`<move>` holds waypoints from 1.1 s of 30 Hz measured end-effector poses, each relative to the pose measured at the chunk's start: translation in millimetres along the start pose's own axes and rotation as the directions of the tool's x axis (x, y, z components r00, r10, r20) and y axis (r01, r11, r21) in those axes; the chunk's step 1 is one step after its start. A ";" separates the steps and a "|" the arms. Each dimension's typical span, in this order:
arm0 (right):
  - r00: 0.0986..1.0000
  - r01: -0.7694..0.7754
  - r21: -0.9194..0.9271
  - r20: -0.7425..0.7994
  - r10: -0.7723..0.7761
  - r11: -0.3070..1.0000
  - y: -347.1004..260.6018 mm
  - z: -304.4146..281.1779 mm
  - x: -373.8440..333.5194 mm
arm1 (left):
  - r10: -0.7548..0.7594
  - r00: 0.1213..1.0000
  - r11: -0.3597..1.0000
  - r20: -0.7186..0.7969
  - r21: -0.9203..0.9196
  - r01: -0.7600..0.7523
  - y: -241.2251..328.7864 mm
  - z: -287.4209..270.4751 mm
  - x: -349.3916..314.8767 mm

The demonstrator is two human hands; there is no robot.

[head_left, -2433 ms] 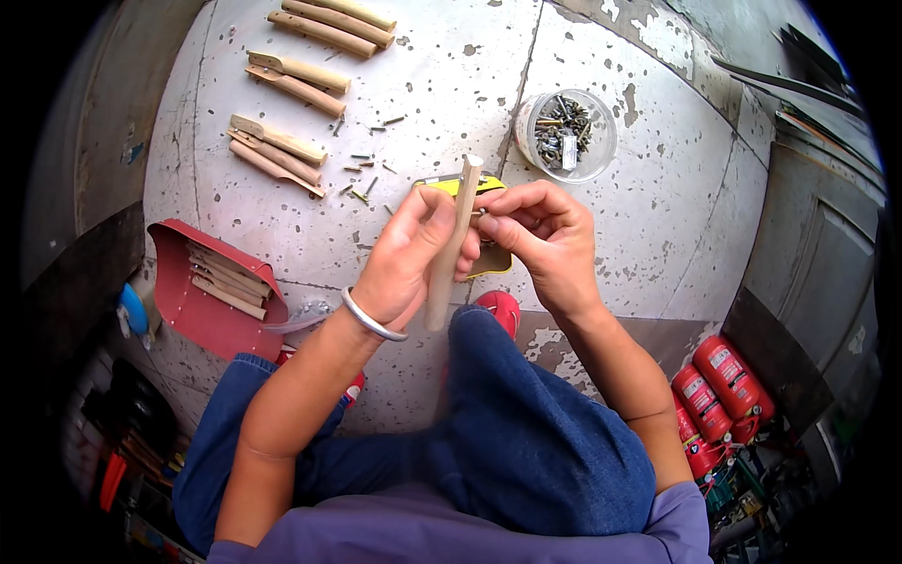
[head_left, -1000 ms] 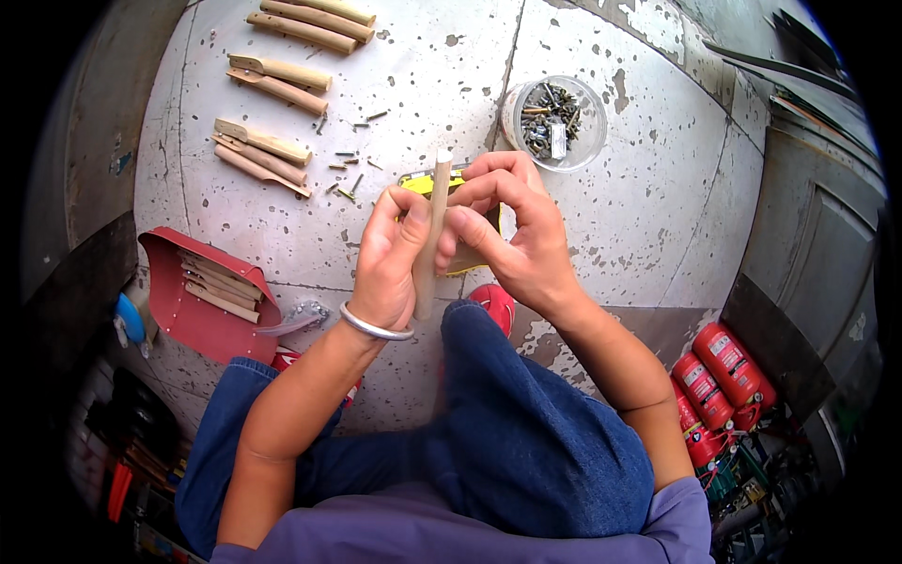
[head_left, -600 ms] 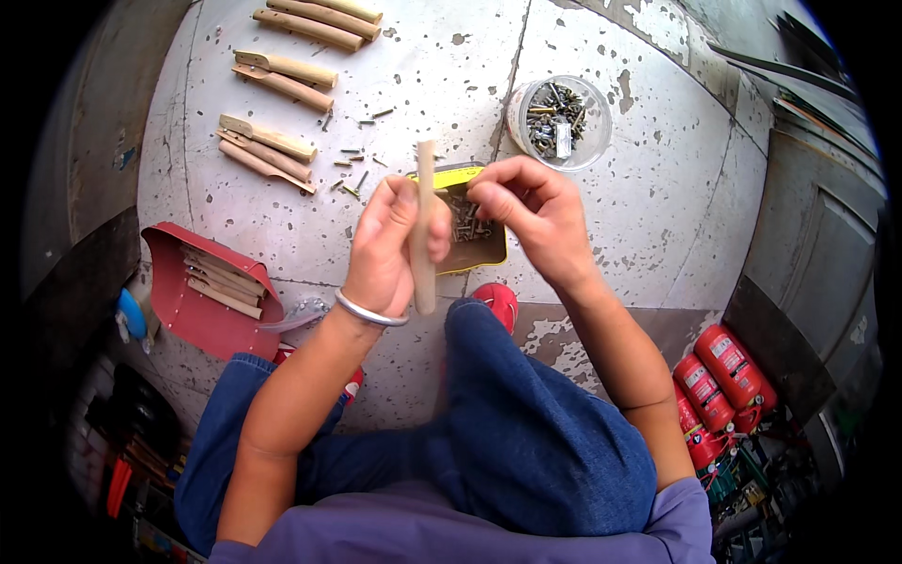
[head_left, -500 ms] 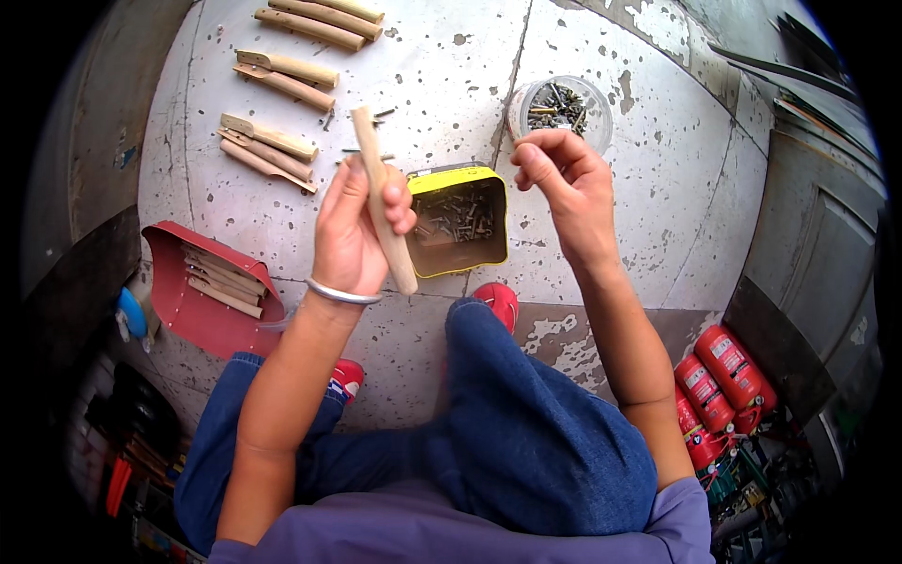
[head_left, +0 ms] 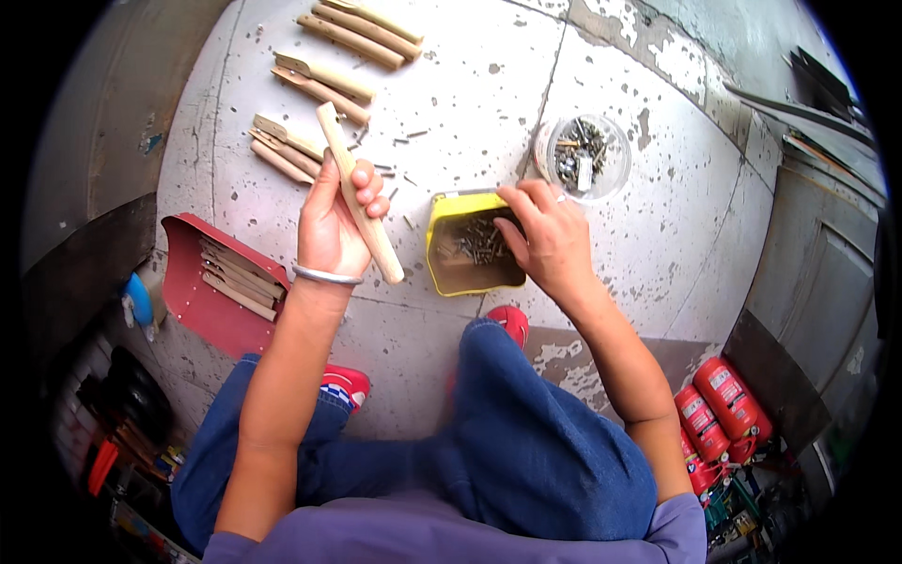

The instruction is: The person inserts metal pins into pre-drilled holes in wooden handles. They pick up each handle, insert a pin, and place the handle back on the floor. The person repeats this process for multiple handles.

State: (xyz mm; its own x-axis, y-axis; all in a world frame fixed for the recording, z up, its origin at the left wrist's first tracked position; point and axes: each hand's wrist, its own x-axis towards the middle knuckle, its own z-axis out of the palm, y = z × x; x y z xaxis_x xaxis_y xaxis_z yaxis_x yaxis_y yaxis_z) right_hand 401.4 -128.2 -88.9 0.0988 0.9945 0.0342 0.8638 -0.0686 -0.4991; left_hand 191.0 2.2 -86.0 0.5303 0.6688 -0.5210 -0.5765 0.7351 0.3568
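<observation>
My left hand (head_left: 331, 221) is closed round a pale wooden handle (head_left: 359, 202), held tilted with its upper end leaning left. A small dark bit, perhaps a screw, shows beside that upper end. My right hand (head_left: 554, 235) is over the right side of a yellow-rimmed box (head_left: 477, 289), thumb and forefinger apart, with nothing visible between them. Inside the box lie several small metal screws or bolts (head_left: 481, 242). Just beyond my right hand stands a round clear tub (head_left: 620, 169) of mixed small hardware (head_left: 580, 150).
More wooden handles (head_left: 352, 42) lie in groups at the far left, with loose screws (head_left: 411, 137) nearby on the chipped pale floor (head_left: 470, 85). A red scoop-shaped bin (head_left: 202, 310) at left holds several handles (head_left: 240, 282). Red fire extinguishers (head_left: 733, 395) lie at lower right.
My right hand has come down and left from near the clear tub to the yellow-rimmed box, and its pinched fingers have parted. My left hand still grips the wooden handle; the whole view has shifted slightly.
</observation>
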 end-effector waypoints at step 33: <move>0.911 -0.263 0.046 0.341 0.232 0.964 -20.8 -14.7 -35.5 | 0.109 0.991 0.994 -0.072 -0.018 -0.110 22.9 -12.4 6.2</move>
State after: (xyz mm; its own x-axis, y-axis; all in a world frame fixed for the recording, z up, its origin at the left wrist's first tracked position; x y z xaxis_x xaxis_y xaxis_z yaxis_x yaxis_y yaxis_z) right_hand 387.3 -163.3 -67.1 0.1220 0.9169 -0.3800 0.7835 -0.3240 -0.5302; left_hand 173.3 21.8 -90.7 0.4185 0.7349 -0.5336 -0.6427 0.6548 0.3978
